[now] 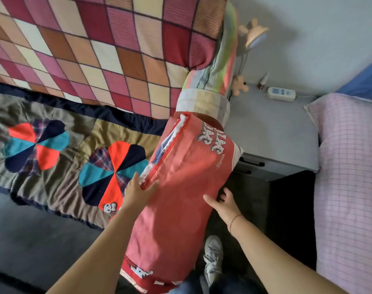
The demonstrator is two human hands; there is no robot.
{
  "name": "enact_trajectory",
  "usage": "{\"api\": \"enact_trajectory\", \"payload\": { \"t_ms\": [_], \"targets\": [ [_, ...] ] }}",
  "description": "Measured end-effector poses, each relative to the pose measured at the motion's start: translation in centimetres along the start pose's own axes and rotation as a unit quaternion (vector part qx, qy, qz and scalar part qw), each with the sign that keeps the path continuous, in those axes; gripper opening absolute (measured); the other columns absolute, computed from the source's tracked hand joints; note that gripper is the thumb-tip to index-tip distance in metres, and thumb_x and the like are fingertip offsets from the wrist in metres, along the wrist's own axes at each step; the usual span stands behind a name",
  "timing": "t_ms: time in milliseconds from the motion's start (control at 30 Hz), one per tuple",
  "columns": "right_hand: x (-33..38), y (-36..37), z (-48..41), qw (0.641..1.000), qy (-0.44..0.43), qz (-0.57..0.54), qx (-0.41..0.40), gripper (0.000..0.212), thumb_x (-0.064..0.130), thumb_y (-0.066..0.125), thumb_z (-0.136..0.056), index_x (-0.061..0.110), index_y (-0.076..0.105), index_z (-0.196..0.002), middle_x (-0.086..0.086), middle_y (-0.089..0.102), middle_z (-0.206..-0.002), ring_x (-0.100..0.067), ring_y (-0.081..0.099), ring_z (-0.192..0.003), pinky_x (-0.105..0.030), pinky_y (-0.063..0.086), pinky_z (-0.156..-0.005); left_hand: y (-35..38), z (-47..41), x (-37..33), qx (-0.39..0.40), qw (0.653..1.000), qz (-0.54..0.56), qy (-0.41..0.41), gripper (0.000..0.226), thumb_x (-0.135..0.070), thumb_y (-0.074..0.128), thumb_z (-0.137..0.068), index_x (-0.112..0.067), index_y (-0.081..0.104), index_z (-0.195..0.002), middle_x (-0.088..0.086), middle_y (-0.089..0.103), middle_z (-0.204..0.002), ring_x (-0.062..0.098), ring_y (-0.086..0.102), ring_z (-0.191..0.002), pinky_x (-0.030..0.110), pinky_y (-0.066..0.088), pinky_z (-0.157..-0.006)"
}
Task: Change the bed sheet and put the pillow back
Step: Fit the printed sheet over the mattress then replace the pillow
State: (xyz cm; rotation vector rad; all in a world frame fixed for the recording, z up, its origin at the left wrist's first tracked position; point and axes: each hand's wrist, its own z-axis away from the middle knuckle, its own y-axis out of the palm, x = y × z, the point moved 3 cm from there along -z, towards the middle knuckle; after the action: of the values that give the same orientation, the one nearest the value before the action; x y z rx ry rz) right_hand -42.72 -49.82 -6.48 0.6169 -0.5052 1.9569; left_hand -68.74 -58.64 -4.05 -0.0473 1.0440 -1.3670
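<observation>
A long red fabric pillow (181,187) with white lettering and a zip (170,145) down its left edge is held in the air between both hands. It slants from the person's lap up toward the bed's corner, and its top end meets a rolled bundle of green, pink and grey striped bedding (217,66). The left hand (136,192) lies against the pillow's left edge at the zip's lower end, with fingers fairly straight and spread and the thumb resting on the red cover. The right hand (224,205), with a thin bracelet (234,221) at the wrist, grips the right edge, thumb on the front and fingers curled round the side.

On the bed to the left lie a brown quilt (53,132) with orange, teal and navy pinwheel patches and, beyond it, a pink, red and cream checked blanket (96,49). A grey bedside table (272,128) to the right of the pillow carries a white power strip (281,93), a small beige plush toy (239,85) and a pale lamp (255,36). Pink checked bedding (348,166) fills the right edge, and a white sneaker (212,255) shows on the dark floor below.
</observation>
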Motion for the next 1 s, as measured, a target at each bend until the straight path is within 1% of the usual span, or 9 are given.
{"api": "enact_trajectory", "payload": {
  "t_ms": [100, 200, 367, 467, 533, 633, 767, 900, 1000],
  "targets": [
    [-1.1, 0.6, -2.2, 1.0, 0.016, -0.005, -0.013, 0.102, 0.041, 0.077, -0.077, 0.016, 0.015, -0.154, -0.005, 0.038, -0.15, -0.023, 0.04, -0.135, -0.035, 0.034, -0.107, 0.8, -2.1, 0.5, 0.039, 0.999, 0.002, -0.018, 0.102, -0.058, 0.071, -0.076, -0.018, 0.019, -0.154, 0.006, 0.038, -0.151, 0.024, 0.04, -0.136, 0.039, 0.035, -0.11],
    [-1.8, 1.6, -3.8, 0.998, 0.031, -0.054, -0.013, 0.087, 0.035, 0.078, -0.077, 0.012, 0.031, -0.147, -0.006, 0.052, -0.137, -0.02, 0.055, -0.115, -0.028, 0.042, -0.094, 1.6, -3.8, 0.7, 0.084, 0.996, 0.001, -0.022, 0.112, -0.07, 0.072, -0.066, -0.019, 0.022, -0.153, 0.007, 0.044, -0.146, 0.025, 0.049, -0.127, 0.036, 0.039, -0.106],
    [-4.0, 3.2, -4.8, 0.991, 0.041, -0.13, -0.019, 0.118, 0.068, 0.087, -0.035, 0.016, 0.05, -0.135, -0.004, 0.066, -0.121, -0.021, 0.066, -0.105, -0.042, 0.051, -0.097, 2.1, -4.7, 1.5, 0.102, 0.994, 0.017, -0.03, 0.107, -0.052, 0.073, -0.076, -0.018, 0.01, -0.156, 0.007, 0.03, -0.156, 0.023, 0.037, -0.138, 0.029, 0.031, -0.106],
    [-4.4, 3.6, -4.7, 0.989, 0.036, -0.138, -0.035, 0.106, 0.068, 0.086, -0.036, 0.019, 0.059, -0.126, -0.002, 0.07, -0.114, -0.02, 0.068, -0.101, -0.042, 0.053, -0.094, 1.7, -5.0, 1.8, 0.107, 0.993, 0.033, -0.038, 0.116, -0.057, 0.077, -0.07, -0.015, 0.01, -0.155, 0.006, 0.032, -0.154, 0.022, 0.038, -0.137, 0.028, 0.032, -0.107],
    [-4.1, 3.6, -4.2, 0.987, 0.026, -0.148, -0.053, 0.081, 0.055, 0.088, -0.051, 0.017, 0.064, -0.119, -0.002, 0.072, -0.107, -0.02, 0.069, -0.096, -0.04, 0.054, -0.091, 1.4, -5.1, 1.8, 0.111, 0.993, 0.02, -0.034, 0.123, -0.071, 0.078, -0.055, -0.014, 0.025, -0.151, 0.003, 0.046, -0.144, 0.021, 0.049, -0.127, 0.031, 0.039, -0.105],
    [-3.9, 3.0, -3.2, 0.983, 0.008, -0.165, -0.078, 0.042, 0.03, 0.082, -0.072, 0.015, 0.068, -0.109, -0.005, 0.073, -0.101, -0.022, 0.07, -0.092, -0.039, 0.055, -0.088, 0.9, -4.5, 1.1, 0.087, 0.996, -0.015, 0.007, 0.082, -0.065, 0.08, -0.06, -0.014, 0.057, -0.121, -0.001, 0.066, -0.11, 0.018, 0.062, -0.097, 0.031, 0.048, -0.083],
    [-2.9, 2.9, -1.3, 0.976, -0.027, -0.201, -0.085, 0.031, 0.016, 0.08, -0.075, 0.016, 0.068, -0.104, -0.006, 0.073, -0.098, -0.023, 0.071, -0.089, -0.039, 0.056, -0.084, -0.1, -2.5, -0.4, 0.05, 0.997, 0.011, 0.065, 0.033, -0.038, 0.084, -0.07, -0.019, 0.065, -0.088, -0.003, 0.068, -0.081, 0.018, 0.064, -0.078, 0.032, 0.048, -0.069],
    [-1.0, 2.8, 1.6, 0.969, -0.063, -0.227, -0.079, 0.029, 0.013, 0.079, -0.077, 0.015, 0.068, -0.104, -0.007, 0.074, -0.098, -0.025, 0.071, -0.089, -0.039, 0.056, -0.083, -1.1, 0.3, -3.1, 0.054, 0.992, 0.019, 0.113, 0.02, -0.026, 0.082, -0.075, -0.021, 0.063, -0.077, -0.002, 0.066, -0.071, 0.014, 0.059, -0.065, 0.031, 0.044, -0.062],
    [0.3, 1.8, 4.0, 0.96, -0.083, -0.251, -0.091, 0.029, 0.012, 0.078, -0.078, 0.012, 0.068, -0.105, -0.009, 0.075, -0.097, -0.026, 0.072, -0.09, -0.039, 0.056, -0.081, -2.0, 2.5, -5.7, 0.068, 0.987, 0.029, 0.14, 0.025, -0.034, 0.082, -0.069, -0.018, 0.064, -0.077, 0.002, 0.068, -0.072, 0.016, 0.061, -0.065, 0.031, 0.046, -0.062]
  ]
}}
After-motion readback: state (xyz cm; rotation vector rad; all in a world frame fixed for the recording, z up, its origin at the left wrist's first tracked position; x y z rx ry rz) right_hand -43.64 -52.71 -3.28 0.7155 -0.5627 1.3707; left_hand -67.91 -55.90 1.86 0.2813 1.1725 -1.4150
